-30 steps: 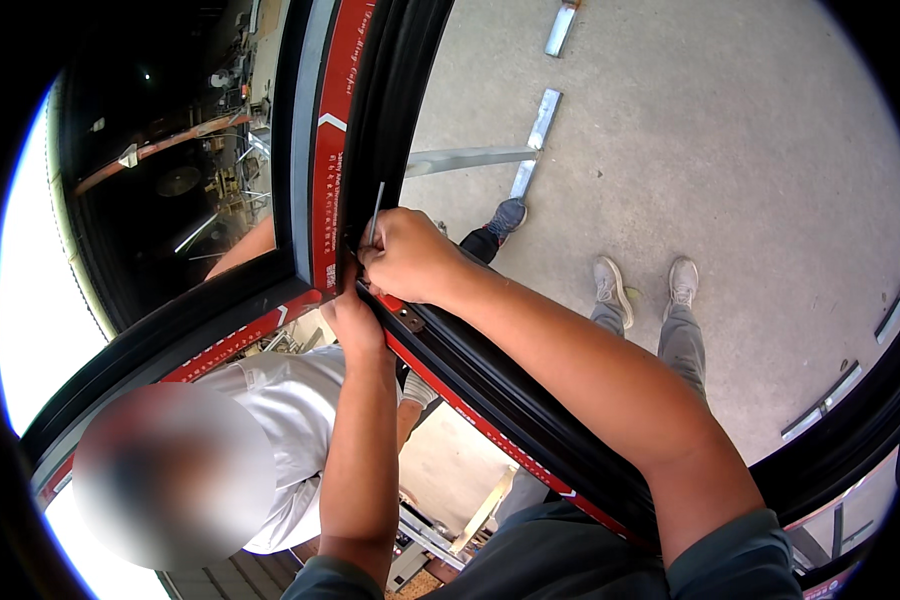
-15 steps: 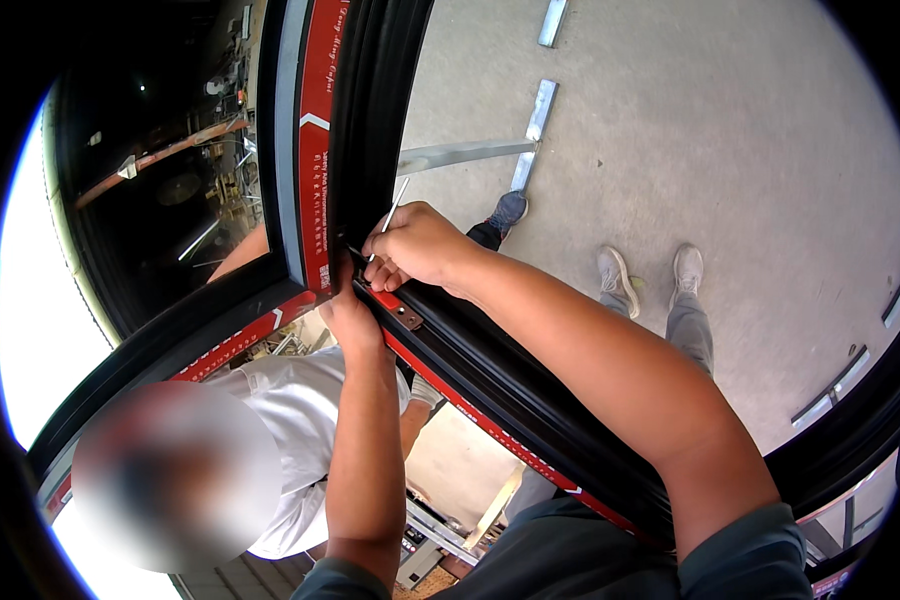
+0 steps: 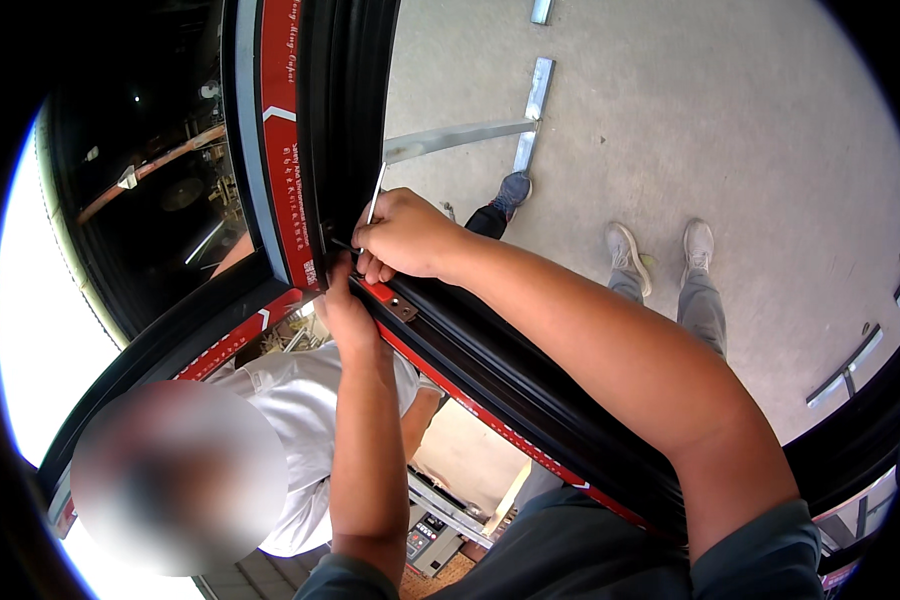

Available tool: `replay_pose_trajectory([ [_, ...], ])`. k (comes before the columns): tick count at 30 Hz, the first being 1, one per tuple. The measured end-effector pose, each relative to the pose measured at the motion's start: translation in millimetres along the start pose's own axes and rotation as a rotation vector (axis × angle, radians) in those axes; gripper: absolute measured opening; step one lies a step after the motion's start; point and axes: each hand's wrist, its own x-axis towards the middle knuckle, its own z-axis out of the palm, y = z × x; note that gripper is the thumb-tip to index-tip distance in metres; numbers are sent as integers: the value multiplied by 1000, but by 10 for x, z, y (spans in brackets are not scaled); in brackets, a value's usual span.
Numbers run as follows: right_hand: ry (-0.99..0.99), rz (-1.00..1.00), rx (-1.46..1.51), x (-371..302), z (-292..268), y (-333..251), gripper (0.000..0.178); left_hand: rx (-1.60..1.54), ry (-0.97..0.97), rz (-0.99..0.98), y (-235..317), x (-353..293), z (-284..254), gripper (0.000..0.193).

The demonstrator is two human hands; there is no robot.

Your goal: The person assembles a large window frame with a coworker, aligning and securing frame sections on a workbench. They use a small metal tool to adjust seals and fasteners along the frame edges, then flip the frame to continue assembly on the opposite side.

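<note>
My right hand (image 3: 402, 236) is closed around a thin silver rod (image 3: 377, 193) that sticks up past its fingers. It is at the inside corner of a black window frame (image 3: 530, 385) with red printed film along its edges. A short dark piece shows between my two hands; its kind is hidden. My left hand (image 3: 348, 312) grips the frame at the same corner, just below the right one, its fingers partly hidden. Beside my right fingertips, a red block (image 3: 378, 291) and a small metal plate with holes (image 3: 401, 309) sit in the frame's channel.
A person in a white shirt (image 3: 300, 415) stands beyond the frame at lower left. Another person's grey shoes (image 3: 700, 245) and a dark shoe (image 3: 514, 190) are on the concrete floor (image 3: 730, 120). A metal floor stand (image 3: 460, 138) lies near the dark shoe. Dark glass (image 3: 160, 150) fills the left.
The view has shifted slightly, so the frame corner and both hands appear a little further left. My right hand still holds the rod, and my left hand stays at the corner.
</note>
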Motion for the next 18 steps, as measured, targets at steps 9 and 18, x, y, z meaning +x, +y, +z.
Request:
replay_pose_trajectory([
  [9, 0, -6, -83, 56, 29, -10, 15, 10, 44, 15, 24, -17, 35, 8],
  [18, 34, -107, -296, -21, 100, -80, 16, 46, 46, 21, -1, -6, -19, 15],
])
